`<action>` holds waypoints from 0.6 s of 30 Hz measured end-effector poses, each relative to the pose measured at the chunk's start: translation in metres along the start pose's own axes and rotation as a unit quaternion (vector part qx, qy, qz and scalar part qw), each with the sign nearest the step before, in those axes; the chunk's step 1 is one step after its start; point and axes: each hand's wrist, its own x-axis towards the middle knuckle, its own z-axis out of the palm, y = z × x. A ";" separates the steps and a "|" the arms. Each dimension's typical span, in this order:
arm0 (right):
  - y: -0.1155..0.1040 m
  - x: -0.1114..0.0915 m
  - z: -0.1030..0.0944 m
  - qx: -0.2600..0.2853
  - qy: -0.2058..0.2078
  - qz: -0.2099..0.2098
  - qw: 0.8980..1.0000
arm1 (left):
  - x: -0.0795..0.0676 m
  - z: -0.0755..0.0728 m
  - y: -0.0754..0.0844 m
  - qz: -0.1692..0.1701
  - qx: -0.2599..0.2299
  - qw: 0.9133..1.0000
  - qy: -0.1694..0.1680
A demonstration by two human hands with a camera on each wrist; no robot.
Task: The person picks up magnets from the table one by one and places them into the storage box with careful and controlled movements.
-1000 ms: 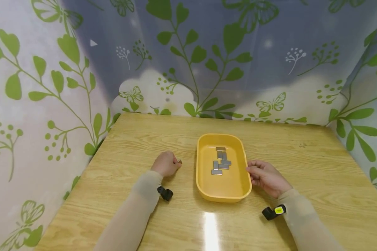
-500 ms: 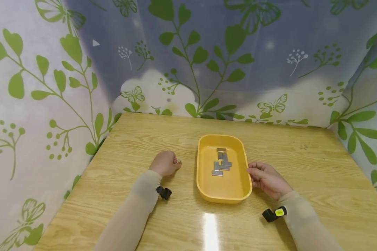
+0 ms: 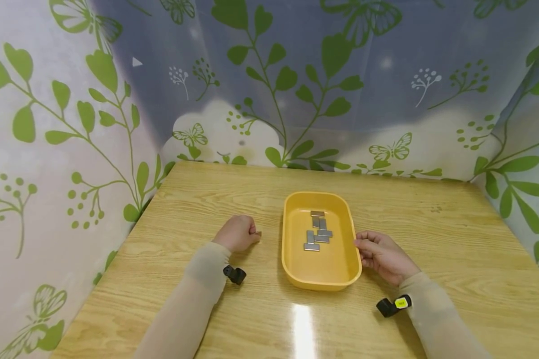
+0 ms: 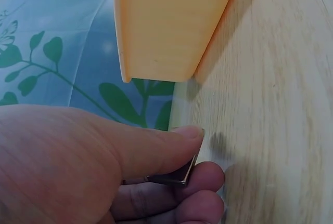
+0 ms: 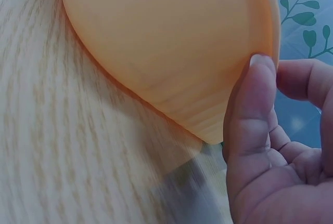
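My left hand (image 3: 237, 233) is just above the table, left of a yellow plastic tub (image 3: 323, 269). Between its thumb and curled fingers it pinches a small flat metal bar (image 4: 177, 176), one corner of which sticks out past the fingers. My right hand (image 3: 384, 257) holds the tub's right side, thumb on the outer wall and index finger at the rim (image 5: 276, 31). On the tub floor several similar silver bars (image 3: 311, 247) lie flat in a staggered, touching chain, some lengthwise and some crosswise.
The wooden table (image 3: 197, 199) carries the tub near its middle. A patterned cloth (image 3: 269, 89) with green leaves and butterflies hangs along the back and both sides. Black wrist cameras (image 3: 234, 274) sit on both sleeves.
The bar in my left hand has tilted slightly between the fingers. Both hands, the tub and the bars inside it stay almost where they were.
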 end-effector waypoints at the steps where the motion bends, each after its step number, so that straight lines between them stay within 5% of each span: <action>1: 0.000 0.000 0.000 0.001 0.000 0.000 1.000 | 0.000 0.001 0.000 0.001 0.002 1.000 0.000; 18: -0.001 0.000 0.000 0.003 -0.009 -0.005 1.000 | 0.000 0.003 0.002 0.018 -0.009 1.000 -0.022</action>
